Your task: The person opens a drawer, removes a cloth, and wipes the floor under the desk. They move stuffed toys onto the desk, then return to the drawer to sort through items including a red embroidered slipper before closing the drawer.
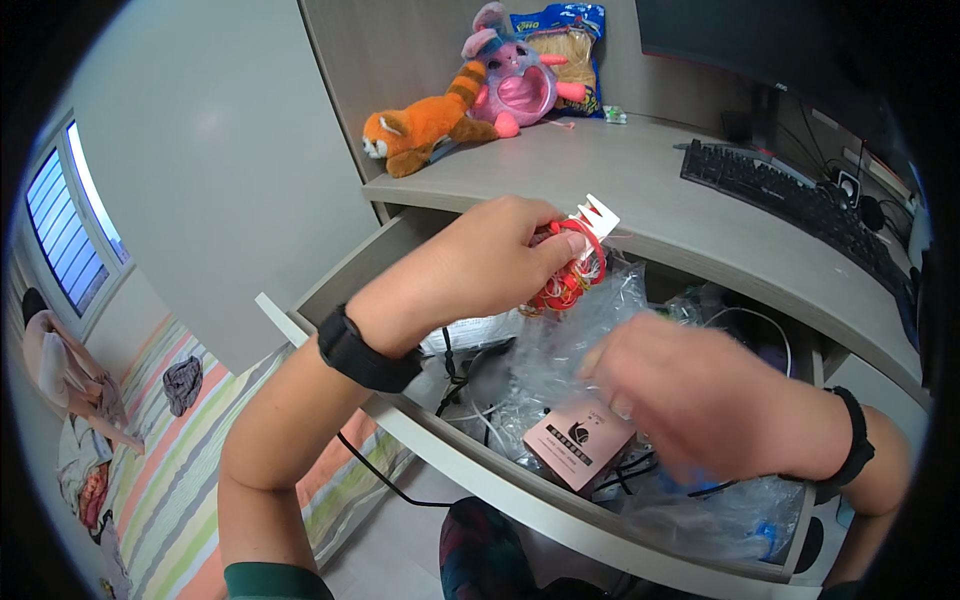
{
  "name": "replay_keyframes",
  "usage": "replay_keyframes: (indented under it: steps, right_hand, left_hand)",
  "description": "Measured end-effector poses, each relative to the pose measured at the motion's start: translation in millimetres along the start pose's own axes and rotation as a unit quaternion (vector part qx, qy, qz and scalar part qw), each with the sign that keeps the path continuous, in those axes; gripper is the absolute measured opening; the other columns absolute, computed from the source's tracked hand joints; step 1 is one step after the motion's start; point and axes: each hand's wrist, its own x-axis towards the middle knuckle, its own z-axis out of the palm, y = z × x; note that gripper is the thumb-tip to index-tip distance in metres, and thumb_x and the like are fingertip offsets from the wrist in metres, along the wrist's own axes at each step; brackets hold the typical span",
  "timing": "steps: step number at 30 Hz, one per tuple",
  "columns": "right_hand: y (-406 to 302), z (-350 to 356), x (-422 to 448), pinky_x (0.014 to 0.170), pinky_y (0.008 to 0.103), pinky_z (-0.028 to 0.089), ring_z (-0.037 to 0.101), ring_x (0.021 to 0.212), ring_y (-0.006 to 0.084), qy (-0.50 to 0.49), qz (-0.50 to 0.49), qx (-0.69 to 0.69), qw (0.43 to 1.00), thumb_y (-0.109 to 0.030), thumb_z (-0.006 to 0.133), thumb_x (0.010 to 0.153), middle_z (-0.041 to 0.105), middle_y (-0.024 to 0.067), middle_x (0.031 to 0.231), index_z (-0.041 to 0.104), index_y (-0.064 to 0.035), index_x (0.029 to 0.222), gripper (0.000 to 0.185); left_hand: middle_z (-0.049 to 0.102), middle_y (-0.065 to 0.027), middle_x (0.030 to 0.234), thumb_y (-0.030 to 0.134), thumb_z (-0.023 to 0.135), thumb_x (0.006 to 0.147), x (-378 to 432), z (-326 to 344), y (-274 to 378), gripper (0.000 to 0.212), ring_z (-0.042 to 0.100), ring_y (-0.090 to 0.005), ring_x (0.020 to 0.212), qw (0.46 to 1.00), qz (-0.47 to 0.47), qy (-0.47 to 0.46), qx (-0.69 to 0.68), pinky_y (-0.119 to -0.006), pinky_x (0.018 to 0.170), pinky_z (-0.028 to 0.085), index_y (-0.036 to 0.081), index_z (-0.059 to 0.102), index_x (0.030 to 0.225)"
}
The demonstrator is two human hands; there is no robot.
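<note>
My left hand (510, 259) grips a bundle of red and white cords (559, 289) together with a white notched card (596, 217), above the open drawer (480, 457). My right hand (675, 397), blurred, is over the drawer's middle with its fingers bent at a crumpled clear plastic bag (555, 352); whether it holds the bag I cannot tell. Just below its fingers lies a pink printed card or box (580, 442). Black and white cables (450, 375) and more clear plastic (720, 517) fill the drawer around them.
On the desk (600, 165) above the drawer are an orange plush animal (427, 127), a pink-purple plush toy (521, 86), a blue food packet (574, 56), a black keyboard (780, 202) and a monitor (787, 52). A striped bed (165, 480) stands at the left. A black cable (390, 487) hangs below the drawer front.
</note>
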Motion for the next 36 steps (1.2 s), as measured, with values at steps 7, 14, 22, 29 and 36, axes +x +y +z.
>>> replay_keyframes:
  steps: [7, 14, 22, 29, 36]
  right_hand:
    - [25.8, 55.7, 4.6, 0.111, 0.0468, 0.039, 0.050, 0.132, 0.0366, -0.131, -0.157, 0.089, 0.975, -0.004, 0.067, 0.075, 0.052, 0.0219, 0.139, 0.053, 0.0027, 0.118, 0.045]
    - [27.5, 39.2, 7.1, 0.089, 0.0411, 0.047, 0.062, 0.095, 0.0318, -0.177, -0.101, 0.013, 0.979, -0.012, 0.070, 0.074, 0.064, 0.0141, 0.094, 0.056, 0.0000, 0.103, 0.035]
    - [10.5, 1.1, 0.1, 0.082, 0.0407, 0.051, 0.066, 0.093, 0.0327, -0.241, -0.035, -0.056, 0.968, -0.018, 0.069, 0.077, 0.066, 0.0156, 0.091, 0.058, 0.0015, 0.102, 0.034]
    - [11.3, -32.2, -1.6, 0.080, 0.0438, 0.055, 0.068, 0.091, 0.0370, -0.334, 0.136, -0.096, 0.928, -0.020, 0.070, 0.076, 0.068, 0.0199, 0.090, 0.060, 0.0040, 0.102, 0.036]
    - [19.7, -34.9, -4.4, 0.075, 0.0435, 0.055, 0.068, 0.086, 0.0366, -0.378, 0.261, -0.172, 0.872, -0.015, 0.068, 0.074, 0.067, 0.0186, 0.086, 0.061, -0.0014, 0.100, 0.030]
  left_hand:
    - [0.073, -0.0212, 0.097, 0.034, 0.059, 0.100, -9.5, -18.6, -20.2, 0.041, 0.069, -0.0277, 0.091, 1.000, 0.010, 0.009, -0.007, -0.039, 0.082, 0.053, 0.000, 0.069, 0.120]
    - [0.067, -0.0216, 0.125, 0.035, 0.059, 0.101, 15.4, -33.0, -42.0, 0.048, 0.065, -0.0334, 0.115, 0.958, -0.057, -0.167, 0.226, -0.040, 0.099, 0.051, 0.001, 0.061, 0.134]
    - [0.003, -0.0297, 0.165, 0.069, 0.065, 0.084, 46.0, 30.4, -113.5, 0.093, 0.010, -0.0476, 0.153, 0.907, -0.001, -0.312, 0.284, -0.045, 0.123, 0.019, 0.027, 0.030, 0.160]
    - [0.063, -0.0145, 0.129, 0.066, 0.062, 0.087, 52.6, 20.0, -90.4, 0.056, 0.059, -0.0312, 0.124, 0.880, -0.067, -0.312, 0.353, -0.048, 0.102, 0.046, 0.024, 0.073, 0.122]
    - [0.075, -0.0070, 0.112, 0.043, 0.072, 0.084, 42.8, 14.1, -80.7, 0.041, 0.071, -0.0274, 0.104, 0.795, -0.193, -0.250, 0.518, -0.042, 0.081, 0.055, 0.013, 0.076, 0.112]
